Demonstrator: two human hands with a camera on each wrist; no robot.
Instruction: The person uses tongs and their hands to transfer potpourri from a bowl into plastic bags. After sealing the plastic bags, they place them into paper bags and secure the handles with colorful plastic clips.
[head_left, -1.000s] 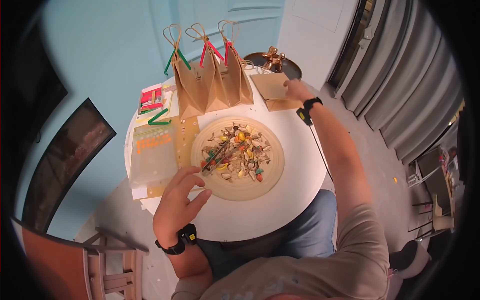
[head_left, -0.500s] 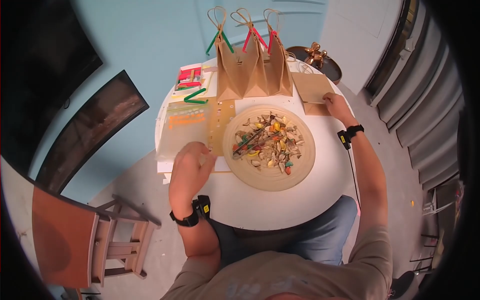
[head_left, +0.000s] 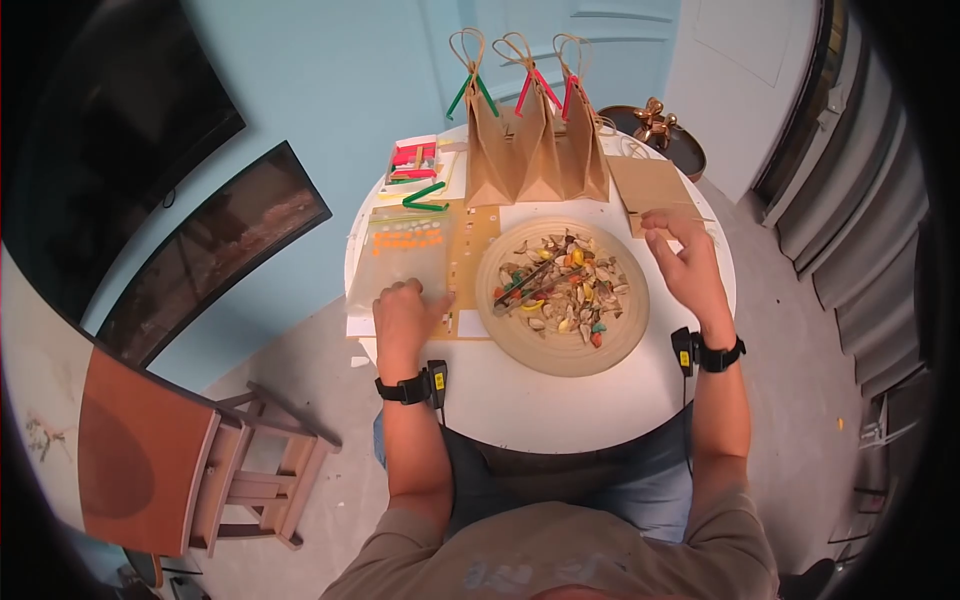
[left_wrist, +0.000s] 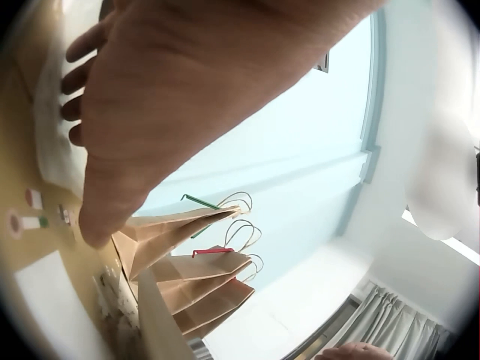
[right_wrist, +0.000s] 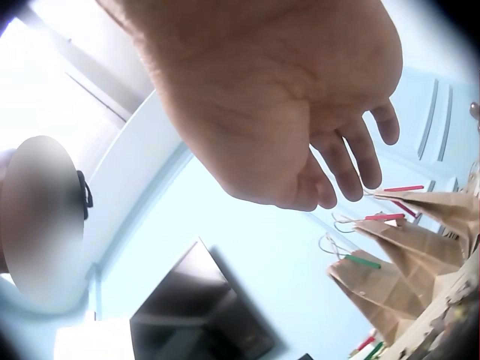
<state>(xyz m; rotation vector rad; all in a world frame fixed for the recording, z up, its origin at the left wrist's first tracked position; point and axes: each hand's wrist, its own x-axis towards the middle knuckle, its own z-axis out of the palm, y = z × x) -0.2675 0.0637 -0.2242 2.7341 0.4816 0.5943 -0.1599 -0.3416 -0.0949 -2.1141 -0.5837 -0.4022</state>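
My left hand (head_left: 408,325) is at the near edge of a translucent zip bag (head_left: 390,265) with orange lettering. In the left wrist view its fingers (left_wrist: 79,79) reach over the bag, with the thumb apart from them. To the right of the plate, my right hand (head_left: 690,270) is raised with nothing in it, its fingers relaxed. It overlaps the near edge of a flat folded kraft paper bag (head_left: 650,185). Between the hands, a round beige plate (head_left: 560,360) holds dried petals (head_left: 600,300) and coloured pieces, with metal tongs (head_left: 525,290) lying across them.
Three upright kraft bags (head_left: 535,165) with green and red clips stand at the back. A loose green clip (head_left: 425,197) and a box of red clips (head_left: 412,158) are at left. A gold balloon-dog figure (head_left: 655,120) sits beyond the table.
My right hand has drawn back from the folded paper bag toward my body. My left hand has gone from beside the plate to the zip bag. The head view has shifted.
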